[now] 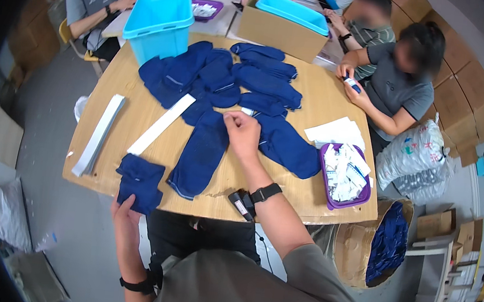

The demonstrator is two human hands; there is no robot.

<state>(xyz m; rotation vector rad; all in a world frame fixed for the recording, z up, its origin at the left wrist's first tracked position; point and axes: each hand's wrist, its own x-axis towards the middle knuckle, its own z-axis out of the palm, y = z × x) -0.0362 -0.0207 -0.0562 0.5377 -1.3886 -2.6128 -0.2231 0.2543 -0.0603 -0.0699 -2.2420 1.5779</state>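
Note:
At the table's near left edge, my left hand (pixel 127 214) grips a folded navy sock (pixel 142 177), thumb on top. My right hand (pixel 243 132) is over the middle of the table with its fingers curled in a pinch, by the upper end of a flat navy sock (pixel 201 155). Whatever the pinch holds, if anything, is too small to make out. Another navy sock (pixel 290 149) lies just right of that hand, and a heap of navy socks (pixel 202 76) spreads beyond it. A long white paper strip (pixel 162 124) lies between my two hands.
A stack of white strips (pixel 98 136) lies at the left. A purple basket (pixel 329 205) of white labels stands at the right, near white sheets (pixel 334 131). Farther back are a blue bin (pixel 160 24) and a cardboard box (pixel 281 34). Co-workers sit around; one holds a small dark item.

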